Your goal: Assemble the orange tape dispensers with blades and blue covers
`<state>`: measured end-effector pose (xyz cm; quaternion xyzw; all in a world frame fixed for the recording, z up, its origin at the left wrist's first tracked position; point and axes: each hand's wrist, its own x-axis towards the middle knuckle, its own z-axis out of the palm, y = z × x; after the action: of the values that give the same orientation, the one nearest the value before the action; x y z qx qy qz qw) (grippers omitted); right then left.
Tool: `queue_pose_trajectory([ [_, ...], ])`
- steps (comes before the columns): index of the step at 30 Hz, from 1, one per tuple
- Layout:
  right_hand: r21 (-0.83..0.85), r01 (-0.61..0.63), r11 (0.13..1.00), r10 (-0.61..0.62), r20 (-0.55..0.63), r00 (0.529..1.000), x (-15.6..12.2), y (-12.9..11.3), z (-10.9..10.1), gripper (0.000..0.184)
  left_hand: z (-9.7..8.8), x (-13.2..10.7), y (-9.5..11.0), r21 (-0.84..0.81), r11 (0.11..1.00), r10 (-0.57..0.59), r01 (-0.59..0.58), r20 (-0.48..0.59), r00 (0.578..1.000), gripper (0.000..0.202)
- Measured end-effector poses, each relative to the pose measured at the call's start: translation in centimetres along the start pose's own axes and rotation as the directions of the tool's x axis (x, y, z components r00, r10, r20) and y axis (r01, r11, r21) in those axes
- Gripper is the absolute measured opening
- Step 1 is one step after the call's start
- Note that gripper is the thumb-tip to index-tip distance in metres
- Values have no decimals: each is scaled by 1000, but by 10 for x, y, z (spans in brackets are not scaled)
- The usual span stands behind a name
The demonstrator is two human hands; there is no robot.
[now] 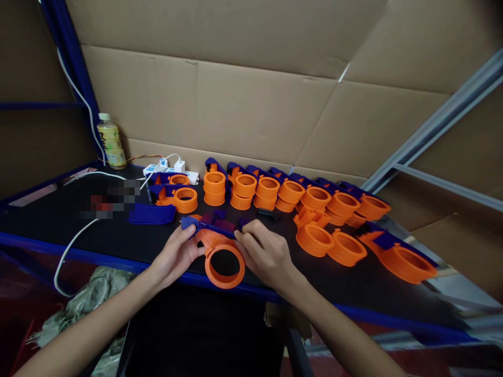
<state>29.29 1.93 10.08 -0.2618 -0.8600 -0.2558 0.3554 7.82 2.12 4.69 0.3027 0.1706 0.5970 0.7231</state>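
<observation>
An orange plastic ring part with a blue piece [225, 266] is held between both hands above the table's front edge, its round opening tilted toward me. My left hand [178, 254] grips its left end, with the thumb on the blue piece and the fingers underneath. My right hand [269, 256] is closed, its thumb and curled index finger at the right end of the blue piece; whether it also pinches something small is hidden. Left of the hands lies a separate blue plastic piece [152, 214]. Behind my right hand a small black object [268, 213] rests on the table.
Several stacked orange-and-blue ring parts [268, 191] line the back. Loose orange rings [314, 240] and another assembled part [408, 264] sit to the right. A power strip [192, 177], a drink bottle [111, 141] and white cables [78, 230] are at left. Cardboard [251, 104] walls the back.
</observation>
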Motion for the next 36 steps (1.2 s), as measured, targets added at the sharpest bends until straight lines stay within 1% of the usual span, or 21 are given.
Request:
queue_pose_trajectory([
  [3,56,26,998,-30,69,997,0,-5,-8,12,3,-5,-3,46,997,69,-67,-51,996,24],
  [5,163,-16,986,-11,163,987,2,-8,-19,9,5,-10,-5,76,991,114,-108,-82,990,25],
  [7,297,-101,950,11,290,957,5,-9,-34,20,6,-14,-7,104,983,161,-149,-109,981,30],
  [9,412,-211,887,23,416,909,8,-9,-49,39,6,-19,-9,120,976,198,-182,-134,971,41],
  [11,504,-328,799,53,484,874,11,-9,-58,56,5,-24,-10,159,962,247,-223,-147,958,54],
  [12,547,-382,745,86,490,867,11,-10,-60,59,6,-27,-9,205,946,283,-253,-136,949,59],
  [13,585,-432,687,134,482,866,11,-11,-59,57,6,-31,-8,272,919,324,-286,-105,940,63],
  [14,618,-473,628,190,468,863,11,-14,-56,52,8,-35,-6,357,875,368,-326,-56,928,65],
  [16,671,-533,516,292,447,845,10,-20,-46,37,12,-44,-1,505,772,397,-385,90,913,65],
  [17,693,-552,464,332,442,833,10,-24,-41,31,14,-48,1,545,727,407,-418,149,901,67],
  [19,738,-569,362,383,439,813,9,-30,-32,23,19,-54,6,570,671,411,-474,245,878,71],
  [22,787,-572,232,432,443,786,7,-37,-27,23,25,-59,9,571,638,402,-516,324,856,73],
  [25,811,-568,137,454,459,764,2,-40,-26,25,27,-61,9,563,627,389,-538,372,843,75],
  [29,832,-554,36,471,475,744,-8,-41,-22,24,26,-61,11,552,642,352,-532,405,844,79],
  [33,812,-583,-35,497,520,695,-16,-43,-19,25,24,-58,13,575,634,312,-517,422,851,82],
  [36,810,-582,-75,504,534,678,-20,-43,-20,24,25,-56,14,581,618,308,-530,441,843,84],
])
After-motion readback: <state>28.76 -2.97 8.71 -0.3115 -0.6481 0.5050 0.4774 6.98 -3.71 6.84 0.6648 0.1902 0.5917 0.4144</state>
